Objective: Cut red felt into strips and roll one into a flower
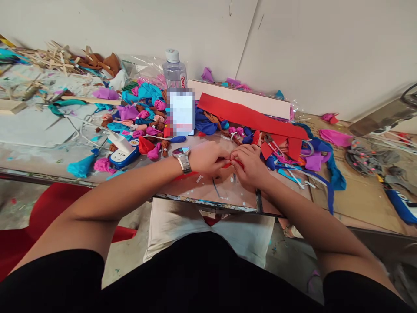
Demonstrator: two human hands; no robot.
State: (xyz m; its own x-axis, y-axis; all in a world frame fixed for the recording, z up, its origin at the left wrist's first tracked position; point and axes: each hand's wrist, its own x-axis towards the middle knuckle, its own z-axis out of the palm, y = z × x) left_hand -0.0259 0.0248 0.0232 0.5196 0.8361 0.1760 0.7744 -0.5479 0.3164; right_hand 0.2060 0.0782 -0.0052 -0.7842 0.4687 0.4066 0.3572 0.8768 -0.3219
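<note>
— Where is the red scrap point(232, 164)?
— At the near table edge point(208, 204), pinched between your left hand point(208, 157) and right hand point(252, 167). Both sets of fingertips are closed on it, knuckles almost meeting. It seems to run crosswise, hand to hand, though your fingers hide most of it.
— What crowds you?
— A long red strip point(250, 118) and purple scraps point(314, 161) lie beyond the right hand. Rolled fabric buds point(153, 150) and a power strip point(124, 153) lie past your watch point(182, 157).

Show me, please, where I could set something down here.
Two patches: the pale top left of the power strip, below the wood sticks; the brown board right of the blue cloth. Behind the left hand and right hand, pinching a red scrap, cloth scraps crowd it.
</note>
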